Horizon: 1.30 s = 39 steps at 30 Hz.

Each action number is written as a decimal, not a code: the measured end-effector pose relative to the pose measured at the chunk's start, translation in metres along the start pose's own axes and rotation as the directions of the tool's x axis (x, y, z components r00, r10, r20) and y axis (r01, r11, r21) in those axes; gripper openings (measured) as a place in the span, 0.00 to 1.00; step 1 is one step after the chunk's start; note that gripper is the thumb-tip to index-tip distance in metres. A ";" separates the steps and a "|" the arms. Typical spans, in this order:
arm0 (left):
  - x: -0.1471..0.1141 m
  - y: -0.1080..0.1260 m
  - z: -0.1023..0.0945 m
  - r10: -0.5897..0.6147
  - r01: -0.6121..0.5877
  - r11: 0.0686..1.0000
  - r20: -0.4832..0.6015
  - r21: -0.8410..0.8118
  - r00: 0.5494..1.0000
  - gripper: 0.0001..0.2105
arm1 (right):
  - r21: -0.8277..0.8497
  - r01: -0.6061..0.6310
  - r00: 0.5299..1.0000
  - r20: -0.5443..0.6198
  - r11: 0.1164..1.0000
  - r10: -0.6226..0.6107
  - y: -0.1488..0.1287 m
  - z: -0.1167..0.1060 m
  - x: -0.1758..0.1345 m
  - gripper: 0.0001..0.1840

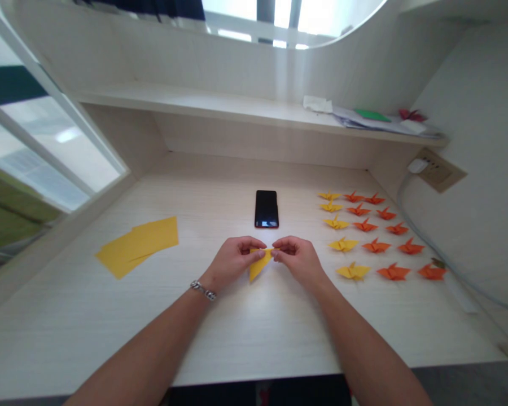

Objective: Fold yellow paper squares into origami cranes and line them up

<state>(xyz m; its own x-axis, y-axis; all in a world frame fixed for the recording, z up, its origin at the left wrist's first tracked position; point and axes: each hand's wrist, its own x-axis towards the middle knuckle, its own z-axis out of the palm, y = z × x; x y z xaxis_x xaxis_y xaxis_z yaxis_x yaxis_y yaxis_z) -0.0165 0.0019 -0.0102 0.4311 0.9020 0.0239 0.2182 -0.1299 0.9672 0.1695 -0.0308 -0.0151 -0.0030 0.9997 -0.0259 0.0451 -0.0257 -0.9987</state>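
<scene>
A small yellow folded paper is held between my two hands over the middle of the desk, one corner hanging down towards me. My left hand pinches its upper left part between thumb and fingers. Closed on its upper right end is my right hand, thumb against the fingertips. Parts of the top edge are hidden by the fingers. Just beyond the hands lies a black phone, screen up. A few flat yellow paper sheets overlap on the left of the desk.
On the right stand rows of folded paper cranes, a yellow column and orange ones. A grey cable runs along the right wall from a socket. Papers lie on the shelf above the desk.
</scene>
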 end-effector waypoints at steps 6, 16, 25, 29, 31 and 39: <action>-0.003 0.003 0.004 -0.019 0.018 0.999 0.033 0.032 0.999 0.15 | -0.004 0.076 0.997 -0.033 0.997 -0.076 -0.001 0.004 -0.003 0.14; -0.004 0.005 0.006 -0.043 0.043 0.999 0.025 -0.029 0.999 0.14 | 0.018 0.059 0.997 -0.060 0.998 -0.058 -0.001 0.005 -0.002 0.13; -0.005 0.008 0.005 -0.056 0.056 0.998 0.027 -0.018 0.998 0.13 | 0.047 0.058 0.997 -0.055 0.997 -0.055 -0.002 0.005 -0.003 0.12; -0.005 0.007 0.005 -0.061 0.061 0.998 0.027 -0.028 0.998 0.13 | 0.050 0.060 0.997 -0.060 0.997 -0.057 -0.002 0.005 -0.003 0.12; -0.005 0.006 0.005 -0.061 0.062 0.998 0.027 -0.027 0.998 0.13 | 0.049 0.063 0.996 -0.064 0.997 -0.060 -0.002 0.005 -0.003 0.12; -0.005 0.008 0.004 -0.042 0.041 0.999 0.023 0.016 0.999 0.13 | 0.038 0.081 0.994 -0.079 0.996 -0.078 0.000 0.006 -0.003 0.13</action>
<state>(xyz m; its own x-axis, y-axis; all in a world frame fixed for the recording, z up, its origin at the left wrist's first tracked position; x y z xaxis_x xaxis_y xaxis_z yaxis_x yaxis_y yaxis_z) -0.0133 -0.0054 -0.0033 0.4420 0.8967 -0.0225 0.2502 -0.0991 0.9631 0.1632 -0.0334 -0.0151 0.0725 0.9958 0.0557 0.0068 0.0553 -0.9984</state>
